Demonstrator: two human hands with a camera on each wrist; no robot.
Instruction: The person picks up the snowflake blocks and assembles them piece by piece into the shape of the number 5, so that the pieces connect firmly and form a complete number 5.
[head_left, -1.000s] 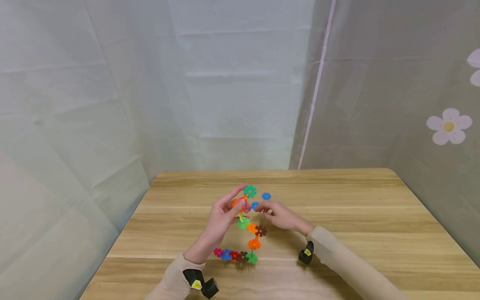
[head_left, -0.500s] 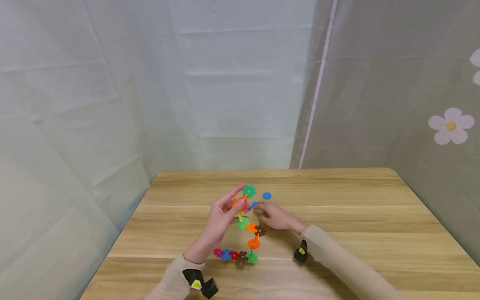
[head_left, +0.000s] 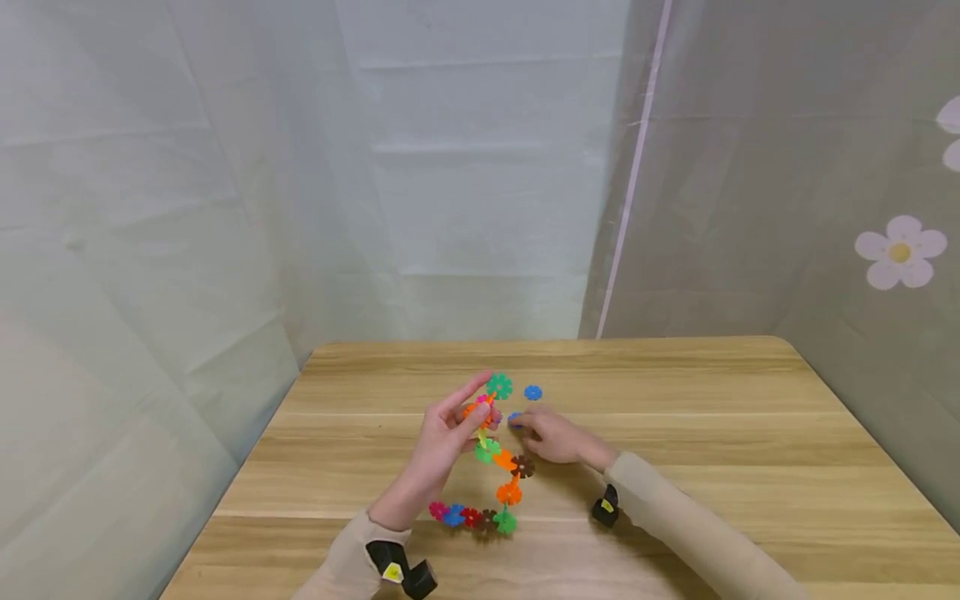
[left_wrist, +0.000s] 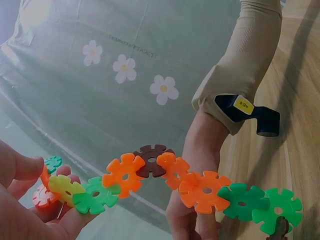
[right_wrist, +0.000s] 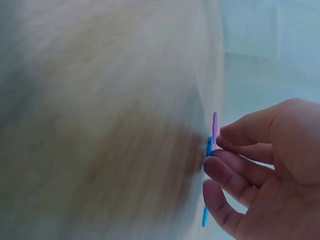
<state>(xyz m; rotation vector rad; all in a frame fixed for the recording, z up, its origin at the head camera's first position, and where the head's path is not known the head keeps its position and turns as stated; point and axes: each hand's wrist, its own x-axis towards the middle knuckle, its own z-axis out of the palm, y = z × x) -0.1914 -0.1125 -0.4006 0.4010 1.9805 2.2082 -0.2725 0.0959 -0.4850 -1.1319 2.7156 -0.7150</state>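
Note:
My left hand (head_left: 444,433) pinches the upper part of a chain of interlocking plastic snowflake discs (head_left: 509,493). A teal disc (head_left: 499,386) tops it; the chain bends below through yellow, green, orange and brown, then a row runs left near the table. The fingers hide some links. In the left wrist view the chain (left_wrist: 207,191) arches to the right from the thumb and fingers. My right hand (head_left: 557,437) touches a loose blue disc (head_left: 515,420) on the table, its fingers loosely bent. A purple disc (right_wrist: 215,121) stands edge-on beside those fingertips in the right wrist view.
A second blue disc (head_left: 533,392) lies apart on the wooden table (head_left: 675,492), beyond the right hand. Pale curtains (head_left: 487,167) surround the far and side edges. Both wrists carry black cameras.
The blue disc under my right fingertips has shifted slightly toward me and to the right, away from the left hand. The chain has dipped a little; the left hand barely moves.

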